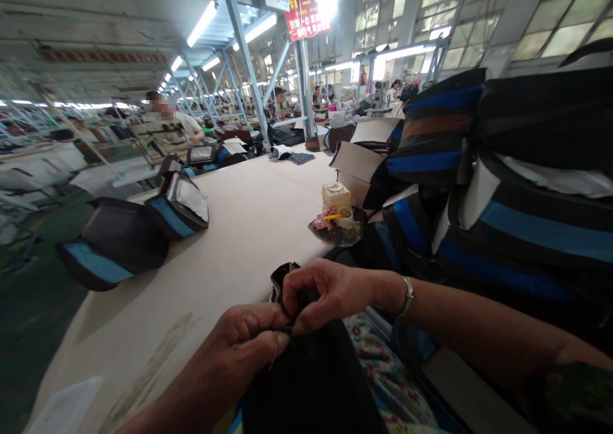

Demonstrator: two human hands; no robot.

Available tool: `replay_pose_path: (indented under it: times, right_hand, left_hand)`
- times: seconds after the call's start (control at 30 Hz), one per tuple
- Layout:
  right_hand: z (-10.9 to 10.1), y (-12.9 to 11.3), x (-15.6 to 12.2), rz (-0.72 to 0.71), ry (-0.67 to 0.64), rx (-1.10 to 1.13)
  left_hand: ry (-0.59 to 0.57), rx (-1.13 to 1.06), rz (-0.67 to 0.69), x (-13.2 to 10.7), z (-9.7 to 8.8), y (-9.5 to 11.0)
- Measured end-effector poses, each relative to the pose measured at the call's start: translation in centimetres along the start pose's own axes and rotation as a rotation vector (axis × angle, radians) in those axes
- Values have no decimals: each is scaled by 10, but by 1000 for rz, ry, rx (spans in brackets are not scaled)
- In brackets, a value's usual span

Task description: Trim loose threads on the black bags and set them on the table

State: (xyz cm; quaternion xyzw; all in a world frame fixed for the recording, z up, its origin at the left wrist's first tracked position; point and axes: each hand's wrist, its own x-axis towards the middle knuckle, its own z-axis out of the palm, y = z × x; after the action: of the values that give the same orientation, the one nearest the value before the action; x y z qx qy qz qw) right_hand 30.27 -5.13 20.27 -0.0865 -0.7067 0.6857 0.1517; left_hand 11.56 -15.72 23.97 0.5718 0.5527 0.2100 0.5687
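A black fabric bag piece [316,383] lies in my lap at the near edge of the long work table [230,255]. My left hand [249,344] is closed in a pinch on the top edge of the black fabric. My right hand [325,290], with a bracelet on its wrist, is closed on the same edge just above, at a dark curved part that sticks up. The two hands touch each other. What exactly sits between the fingers is hidden.
A tall stack of black and blue striped bags [517,185] stands on the right. More bags [138,230] lie at the table's left edge. A dark dish with a small pale container and scraps [338,220] sits mid-table. Other people [167,118] work at far tables.
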Motion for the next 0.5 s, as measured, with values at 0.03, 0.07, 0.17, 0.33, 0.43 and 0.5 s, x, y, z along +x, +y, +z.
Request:
replay_pose_path:
  times: [0.03,0.07,0.17,0.33,0.43,0.5]
  right_hand:
    - [0,3,1,11,-4,47]
    - [0,6,2,24,-9,106]
    - [1,15,5,47,-24,273]
    - [3,20,5,31,-41,359]
    - [3,21,5,36,-37,372]
    - [3,22,4,33,-32,373]
  left_hand:
    - [5,-10,-7,0,1,0]
    - [12,-19,-10,0,2,1]
    - [33,-32,-18,2,4,1]
    - [49,-89,-33,3,3,-1]
    - [66,-144,9,3,2,-4]
    - [64,-130,25,4,2,-5]
